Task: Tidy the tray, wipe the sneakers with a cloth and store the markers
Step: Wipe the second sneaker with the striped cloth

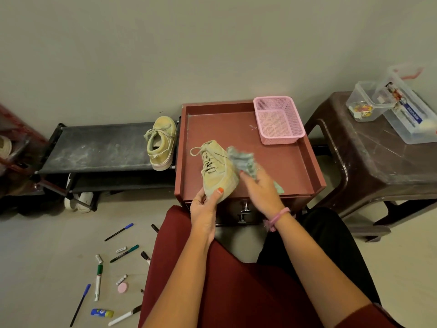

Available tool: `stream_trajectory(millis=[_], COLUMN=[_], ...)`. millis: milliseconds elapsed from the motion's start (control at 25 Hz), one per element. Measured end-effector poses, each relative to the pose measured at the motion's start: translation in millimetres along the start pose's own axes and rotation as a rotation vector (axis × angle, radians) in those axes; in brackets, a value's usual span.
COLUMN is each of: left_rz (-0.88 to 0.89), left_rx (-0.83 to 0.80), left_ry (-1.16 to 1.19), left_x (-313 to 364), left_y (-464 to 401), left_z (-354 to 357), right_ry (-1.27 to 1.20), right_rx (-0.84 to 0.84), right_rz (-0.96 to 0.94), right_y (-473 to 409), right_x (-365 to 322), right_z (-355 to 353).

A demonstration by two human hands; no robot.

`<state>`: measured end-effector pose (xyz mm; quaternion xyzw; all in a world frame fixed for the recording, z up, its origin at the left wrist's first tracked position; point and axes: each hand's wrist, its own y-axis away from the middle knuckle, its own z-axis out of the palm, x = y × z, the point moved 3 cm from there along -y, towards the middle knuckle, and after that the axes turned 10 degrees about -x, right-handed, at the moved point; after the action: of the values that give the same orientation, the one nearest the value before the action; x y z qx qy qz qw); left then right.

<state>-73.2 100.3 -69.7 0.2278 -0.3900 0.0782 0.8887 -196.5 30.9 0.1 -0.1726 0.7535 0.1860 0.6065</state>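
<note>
Sneaker (216, 170) held over red tray (279, 162), left hand (204, 209) gripping its toe end. Right hand (262, 188) clutches cloth (243, 160) against its side. Second sneaker (160, 143) on black rack (99, 147); markers (98, 281) on floor.

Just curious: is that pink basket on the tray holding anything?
Empty: the pink basket shows only its own mesh floor, standing upright in the tray's far right corner.

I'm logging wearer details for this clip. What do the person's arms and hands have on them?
Both forearms are bare. The left hand has orange nail polish on the thumb and a thin ring on one finger. The right hand has a pink hair tie round its wrist. A dark red sleeve edge shows near the right elbow.
</note>
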Motion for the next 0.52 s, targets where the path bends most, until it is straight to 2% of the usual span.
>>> stream_trajectory(millis=[80, 240, 320, 360, 480, 520], left_rz=[0.016, 0.005, -0.055, -0.1, -0.233, -0.265], left_rx=[0.015, -0.024, -0.041, -0.039, -0.031, -0.039], left_ry=[0.094, 0.248, 0.276, 0.297, 0.334, 0.365], left_x=[2, 10, 11, 9, 6, 6], left_y=[5, 6, 6, 6, 3, 2], left_z=[1, -5, -7, -7, -4, -3], right_ry=[0.23, 0.295, 0.292, 0.223, -0.284, -0.361], right_rx=[-0.16, -0.143, -0.154, -0.145, -0.091, -0.083], right_rz=[-0.065, -0.203, -0.167, -0.129, 0.015, 0.041], right_y=[9, 26, 14, 6, -11, -13], right_x=[8, 19, 23, 22, 7, 0], right_z=[38, 63, 55, 50, 31, 27])
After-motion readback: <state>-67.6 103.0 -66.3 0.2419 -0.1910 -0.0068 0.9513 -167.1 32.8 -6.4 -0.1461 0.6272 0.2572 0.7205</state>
